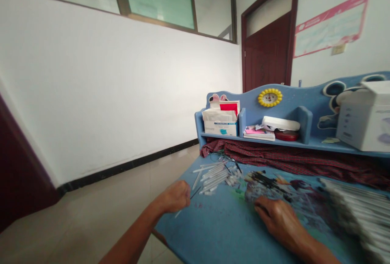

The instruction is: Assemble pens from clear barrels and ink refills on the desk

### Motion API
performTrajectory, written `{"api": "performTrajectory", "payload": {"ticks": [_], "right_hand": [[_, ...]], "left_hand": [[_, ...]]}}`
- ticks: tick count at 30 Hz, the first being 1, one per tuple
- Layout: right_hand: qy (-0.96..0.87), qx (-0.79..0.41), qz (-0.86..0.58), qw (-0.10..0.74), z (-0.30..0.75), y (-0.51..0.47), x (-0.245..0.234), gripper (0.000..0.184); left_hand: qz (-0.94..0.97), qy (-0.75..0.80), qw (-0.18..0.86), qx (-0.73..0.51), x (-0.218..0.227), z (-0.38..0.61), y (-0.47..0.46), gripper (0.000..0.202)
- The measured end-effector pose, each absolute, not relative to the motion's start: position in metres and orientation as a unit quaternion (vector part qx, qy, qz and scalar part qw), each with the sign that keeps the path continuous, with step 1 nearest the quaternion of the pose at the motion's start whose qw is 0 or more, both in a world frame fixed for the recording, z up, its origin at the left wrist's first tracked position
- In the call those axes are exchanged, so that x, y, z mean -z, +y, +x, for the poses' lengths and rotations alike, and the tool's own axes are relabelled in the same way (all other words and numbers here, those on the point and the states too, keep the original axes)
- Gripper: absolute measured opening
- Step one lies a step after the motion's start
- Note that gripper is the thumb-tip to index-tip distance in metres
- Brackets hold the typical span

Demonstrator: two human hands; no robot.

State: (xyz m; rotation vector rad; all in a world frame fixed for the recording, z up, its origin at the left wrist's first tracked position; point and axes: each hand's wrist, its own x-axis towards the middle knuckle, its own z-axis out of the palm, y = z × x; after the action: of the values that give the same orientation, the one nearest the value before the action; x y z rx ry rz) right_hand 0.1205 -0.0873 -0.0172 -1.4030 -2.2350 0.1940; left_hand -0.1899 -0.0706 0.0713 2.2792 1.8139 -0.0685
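A thin dark rod (195, 193) stuck out ahead and to the right of the left hand (174, 196), which was closed in a fist around it. A slim white tube (178, 214) poked out under the same fist, toward the person. Both were held just above the near left corner of the blue bench (219, 231).

The right hand (278, 217) lay palm down on the bench, well to the right of the left one. Its fingers were loose and nothing was seen in them.

Just beyond the left hand lay a scatter of loose white tubes (213, 174). Small dark bits (265, 180) lay just ahead of the right hand's fingertips, too blurred to name. To the right of the right hand ran a long stack of white tubes (359, 211). Farther off, a checked cloth (289, 158) lay under a blue shelf (274, 142).

Rod and tube looked thin and easy to bend. Handling them well would likely have meant a light pinch near the tips rather than a full fist. It would also have helped to line the two up end to end and rest the wrist on the bench for steadiness.
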Motion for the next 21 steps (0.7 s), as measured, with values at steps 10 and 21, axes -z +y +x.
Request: {"api": "performTrajectory", "payload": {"ticks": [10, 21], "right_hand": [[-0.886, 0.164, -0.312, 0.300, 0.091, -0.108, 0.019, 0.040], [-0.873, 0.240, -0.278, 0.321, 0.092, -0.109, 0.005, 0.027]], "left_hand": [[0.720, 0.551, 0.414, -0.085, -0.058, -0.112, -0.085, 0.007], [0.735, 0.533, 0.406, -0.102, -0.060, -0.109, -0.066, 0.023]]}}
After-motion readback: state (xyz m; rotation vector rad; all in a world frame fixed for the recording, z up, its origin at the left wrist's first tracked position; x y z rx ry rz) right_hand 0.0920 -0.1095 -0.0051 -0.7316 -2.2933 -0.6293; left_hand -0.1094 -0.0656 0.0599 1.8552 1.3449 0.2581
